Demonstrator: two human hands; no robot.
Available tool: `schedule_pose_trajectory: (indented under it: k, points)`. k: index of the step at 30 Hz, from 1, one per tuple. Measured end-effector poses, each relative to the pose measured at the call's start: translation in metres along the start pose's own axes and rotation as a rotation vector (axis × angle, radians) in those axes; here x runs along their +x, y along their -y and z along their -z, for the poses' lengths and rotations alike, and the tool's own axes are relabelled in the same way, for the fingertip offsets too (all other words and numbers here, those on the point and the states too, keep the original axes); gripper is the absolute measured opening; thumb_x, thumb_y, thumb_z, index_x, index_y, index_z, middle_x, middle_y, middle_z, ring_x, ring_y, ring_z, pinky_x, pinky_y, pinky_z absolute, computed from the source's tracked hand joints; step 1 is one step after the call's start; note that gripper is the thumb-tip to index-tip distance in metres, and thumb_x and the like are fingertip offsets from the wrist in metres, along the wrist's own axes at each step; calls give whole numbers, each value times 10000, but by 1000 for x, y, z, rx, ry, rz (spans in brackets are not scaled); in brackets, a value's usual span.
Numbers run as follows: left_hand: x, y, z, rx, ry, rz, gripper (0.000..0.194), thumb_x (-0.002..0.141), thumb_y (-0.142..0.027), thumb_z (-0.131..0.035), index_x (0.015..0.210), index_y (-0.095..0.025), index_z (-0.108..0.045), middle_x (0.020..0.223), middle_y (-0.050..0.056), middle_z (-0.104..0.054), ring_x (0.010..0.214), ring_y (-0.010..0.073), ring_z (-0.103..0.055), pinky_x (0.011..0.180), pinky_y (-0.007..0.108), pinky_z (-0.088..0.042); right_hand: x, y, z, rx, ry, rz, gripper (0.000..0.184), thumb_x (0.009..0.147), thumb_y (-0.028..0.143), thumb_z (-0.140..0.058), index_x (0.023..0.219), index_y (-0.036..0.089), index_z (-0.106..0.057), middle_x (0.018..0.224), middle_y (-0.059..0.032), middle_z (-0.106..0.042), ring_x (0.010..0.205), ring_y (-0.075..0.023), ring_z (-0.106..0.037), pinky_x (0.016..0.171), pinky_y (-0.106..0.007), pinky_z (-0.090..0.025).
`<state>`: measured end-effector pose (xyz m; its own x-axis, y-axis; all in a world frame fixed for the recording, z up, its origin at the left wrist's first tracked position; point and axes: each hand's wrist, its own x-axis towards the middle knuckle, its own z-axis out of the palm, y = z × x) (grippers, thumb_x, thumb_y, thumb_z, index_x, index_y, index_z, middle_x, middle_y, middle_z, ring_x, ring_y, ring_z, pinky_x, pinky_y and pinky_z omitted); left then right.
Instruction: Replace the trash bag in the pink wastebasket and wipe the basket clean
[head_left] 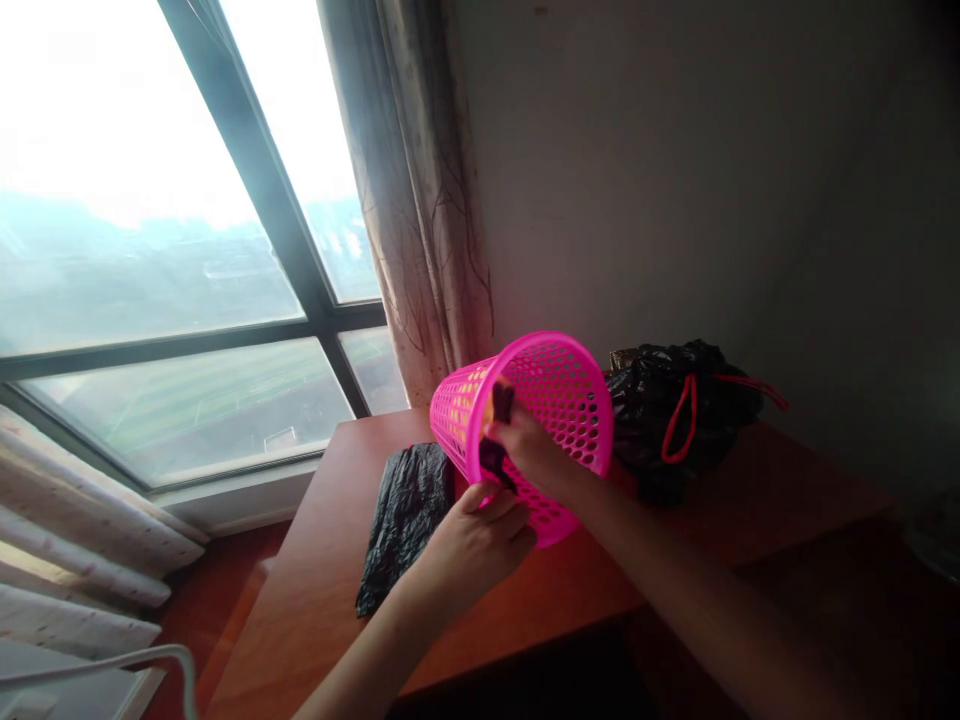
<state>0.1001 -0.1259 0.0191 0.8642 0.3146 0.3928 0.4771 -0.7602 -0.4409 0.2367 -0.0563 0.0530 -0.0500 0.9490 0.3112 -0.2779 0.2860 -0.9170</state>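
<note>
A pink plastic basket (600, 470), round and pierced with holes, lies tilted on a smooth reddish desk (300, 600), its mouth towards the wearer. Something yellowish shows through its side. The left hand (480, 540) curls closed on its lower rim; the right hand (529, 448), at its mouth, closes around a dark, soft-looking strip (493, 458). Left of the basket, a crinkled black plastic sheet (405, 520) lies flat, not spread open. Right of it sits a glossy, bunched black bag (660, 400) with red drawstrings (681, 425).
</note>
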Motion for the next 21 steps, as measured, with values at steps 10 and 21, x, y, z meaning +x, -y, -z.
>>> schedule_pose_trajectory:
  k: [10, 21]
  points:
    - [-14, 38, 11, -175, -22, 143, 205, 926, -194, -602, 722, -216, -591, 742, -23, -572, 780, 153, -514, 887, 359, -310, 24, -12, 115, -1277, 792, 325, 422, 705, -25, -527, 987, 204, -742, 1151, -62, -733, 1178, -209, -636, 1102, -392, -411]
    - [10, 31, 17, -301, -71, 114, 183, 889, -142, -601, 726, -221, -572, 751, -28, -597, 787, 162, -514, 927, 367, -284, 75, 48, 46, -1150, 891, 604, 335, 836, 42, -471, 1074, 130, -690, 1280, -39, -682, 1292, -140, -539, 1090, -348, -390]
